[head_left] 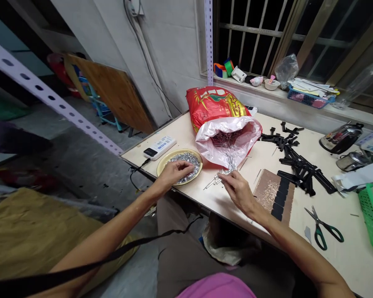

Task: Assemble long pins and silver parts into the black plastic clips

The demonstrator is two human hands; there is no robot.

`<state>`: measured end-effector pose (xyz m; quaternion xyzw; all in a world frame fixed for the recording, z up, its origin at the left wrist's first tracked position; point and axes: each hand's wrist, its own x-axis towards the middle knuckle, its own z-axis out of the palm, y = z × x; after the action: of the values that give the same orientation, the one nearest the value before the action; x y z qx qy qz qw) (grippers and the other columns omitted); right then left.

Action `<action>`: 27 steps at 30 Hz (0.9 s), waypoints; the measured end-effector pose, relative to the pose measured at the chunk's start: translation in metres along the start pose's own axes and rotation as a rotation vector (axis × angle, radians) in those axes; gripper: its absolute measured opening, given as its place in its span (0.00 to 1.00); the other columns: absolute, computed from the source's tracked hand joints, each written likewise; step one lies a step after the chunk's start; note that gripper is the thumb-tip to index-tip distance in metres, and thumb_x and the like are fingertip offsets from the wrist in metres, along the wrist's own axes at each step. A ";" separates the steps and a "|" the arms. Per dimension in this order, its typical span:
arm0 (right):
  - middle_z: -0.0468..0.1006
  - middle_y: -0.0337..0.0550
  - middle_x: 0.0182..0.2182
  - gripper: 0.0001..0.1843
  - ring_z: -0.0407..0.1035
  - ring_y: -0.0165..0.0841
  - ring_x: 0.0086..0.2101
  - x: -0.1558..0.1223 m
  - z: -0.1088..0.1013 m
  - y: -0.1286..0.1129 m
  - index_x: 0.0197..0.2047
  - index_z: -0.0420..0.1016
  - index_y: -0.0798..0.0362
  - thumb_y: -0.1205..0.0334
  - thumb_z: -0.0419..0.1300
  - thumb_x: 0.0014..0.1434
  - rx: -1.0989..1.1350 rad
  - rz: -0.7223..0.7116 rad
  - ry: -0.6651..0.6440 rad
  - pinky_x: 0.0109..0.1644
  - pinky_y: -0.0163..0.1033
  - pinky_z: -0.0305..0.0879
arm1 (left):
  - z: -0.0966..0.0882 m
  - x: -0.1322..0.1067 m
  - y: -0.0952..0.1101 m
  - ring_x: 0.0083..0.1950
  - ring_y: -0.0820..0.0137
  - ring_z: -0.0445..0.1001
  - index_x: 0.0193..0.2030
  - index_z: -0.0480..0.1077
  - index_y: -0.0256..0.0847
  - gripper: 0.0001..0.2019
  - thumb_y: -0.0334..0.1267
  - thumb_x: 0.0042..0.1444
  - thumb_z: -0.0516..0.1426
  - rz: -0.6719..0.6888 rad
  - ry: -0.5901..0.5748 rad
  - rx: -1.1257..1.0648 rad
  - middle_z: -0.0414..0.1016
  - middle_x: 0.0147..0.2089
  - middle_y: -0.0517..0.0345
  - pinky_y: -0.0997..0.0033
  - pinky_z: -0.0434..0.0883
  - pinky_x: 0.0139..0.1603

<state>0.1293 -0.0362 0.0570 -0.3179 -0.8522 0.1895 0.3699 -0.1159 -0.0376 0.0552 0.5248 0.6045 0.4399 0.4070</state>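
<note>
My left hand [173, 173] is over a yellowish dish [160, 162] full of small shiny metal pieces [186, 159]. Its thumb and fingers come together in a pinch above them; whatever lies between the fingertips is too small to make out. To the right, my right hand [238, 189] has its fingers drawn together beside a loose pile of thin metal rods [214, 180]. Whether it grips one of the rods is hidden. Behind the pile, a red bag [216, 103] lies with its white-lined mouth facing me, and many more rods show inside.
Behind the dish lies a white power bank [159, 147] with a cable. Black plastic parts [301, 165] are heaped at the right, near a brown board with black pieces [269, 190]. Green-handled scissors [325, 229], a green basket [371, 219] and a kettle [341, 137] stand farther right.
</note>
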 end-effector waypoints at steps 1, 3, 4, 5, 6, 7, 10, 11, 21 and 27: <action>0.65 0.40 0.30 0.16 0.65 0.28 0.29 0.001 0.003 -0.006 0.51 0.74 0.50 0.63 0.49 0.66 0.015 0.004 -0.001 0.33 0.33 0.67 | 0.008 -0.006 0.008 0.26 0.71 0.70 0.26 0.74 0.38 0.15 0.50 0.40 0.63 0.005 -0.015 -0.063 0.75 0.24 0.58 0.73 0.68 0.29; 0.65 0.40 0.30 0.17 0.64 0.28 0.29 0.001 0.007 -0.015 0.53 0.73 0.50 0.64 0.49 0.66 0.037 0.025 0.007 0.35 0.33 0.67 | 0.023 -0.016 0.023 0.26 0.71 0.71 0.27 0.74 0.38 0.15 0.50 0.40 0.64 0.018 -0.050 -0.140 0.75 0.24 0.58 0.72 0.69 0.31; 0.64 0.39 0.30 0.17 0.64 0.28 0.30 0.000 0.007 -0.018 0.54 0.72 0.50 0.64 0.48 0.66 0.044 0.036 0.016 0.35 0.33 0.67 | 0.030 -0.020 0.030 0.26 0.71 0.71 0.27 0.74 0.38 0.15 0.49 0.41 0.64 0.027 -0.061 -0.163 0.75 0.24 0.58 0.72 0.70 0.31; 0.63 0.39 0.30 0.17 0.64 0.28 0.30 0.000 0.006 -0.020 0.54 0.72 0.50 0.64 0.48 0.66 0.047 0.046 0.025 0.35 0.33 0.67 | 0.036 -0.023 0.036 0.26 0.72 0.72 0.27 0.75 0.38 0.15 0.49 0.41 0.64 0.034 -0.072 -0.177 0.75 0.23 0.59 0.72 0.70 0.32; 0.63 0.39 0.30 0.17 0.64 0.28 0.30 -0.001 0.005 -0.021 0.54 0.72 0.50 0.65 0.49 0.66 0.048 0.055 0.033 0.36 0.33 0.67 | 0.042 -0.025 0.040 0.26 0.72 0.72 0.28 0.75 0.38 0.15 0.49 0.41 0.64 0.037 -0.081 -0.187 0.75 0.23 0.59 0.72 0.71 0.32; 0.63 0.39 0.30 0.17 0.64 0.28 0.30 -0.003 0.003 -0.021 0.55 0.72 0.50 0.65 0.49 0.66 0.046 0.059 0.039 0.36 0.34 0.67 | 0.047 -0.026 0.044 0.26 0.72 0.72 0.27 0.75 0.37 0.15 0.49 0.41 0.64 0.039 -0.090 -0.194 0.75 0.24 0.58 0.72 0.71 0.32; 0.62 0.39 0.30 0.18 0.63 0.29 0.30 -0.008 -0.005 -0.020 0.55 0.72 0.47 0.65 0.49 0.66 0.018 0.074 0.045 0.36 0.34 0.67 | 0.058 -0.030 0.050 0.26 0.71 0.73 0.27 0.75 0.37 0.15 0.49 0.40 0.64 0.019 -0.108 -0.221 0.75 0.23 0.59 0.71 0.72 0.32; 0.62 0.39 0.30 0.18 0.63 0.29 0.30 -0.010 -0.007 -0.020 0.56 0.71 0.46 0.66 0.49 0.66 0.008 0.080 0.046 0.36 0.34 0.67 | 0.061 -0.031 0.051 0.26 0.71 0.73 0.27 0.75 0.37 0.15 0.49 0.39 0.64 0.010 -0.107 -0.231 0.75 0.23 0.59 0.71 0.72 0.32; 0.65 0.41 0.32 0.18 0.65 0.28 0.30 -0.027 -0.017 -0.018 0.55 0.72 0.49 0.67 0.50 0.65 -0.105 0.161 0.039 0.36 0.33 0.68 | 0.078 -0.036 0.059 0.28 0.70 0.75 0.26 0.74 0.36 0.20 0.53 0.36 0.66 -0.048 -0.171 -0.324 0.77 0.26 0.56 0.67 0.74 0.36; 0.69 0.41 0.33 0.15 0.68 0.29 0.31 -0.037 -0.025 -0.019 0.50 0.74 0.49 0.65 0.52 0.64 -0.246 0.244 -0.004 0.35 0.32 0.67 | 0.089 -0.031 0.052 0.26 0.71 0.73 0.26 0.73 0.36 0.23 0.51 0.28 0.70 -0.158 -0.257 -0.405 0.75 0.24 0.59 0.65 0.74 0.37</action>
<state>0.1594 -0.0728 0.0648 -0.4615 -0.8247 0.1279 0.3009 -0.0124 -0.0560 0.0812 0.4352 0.4863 0.4486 0.6106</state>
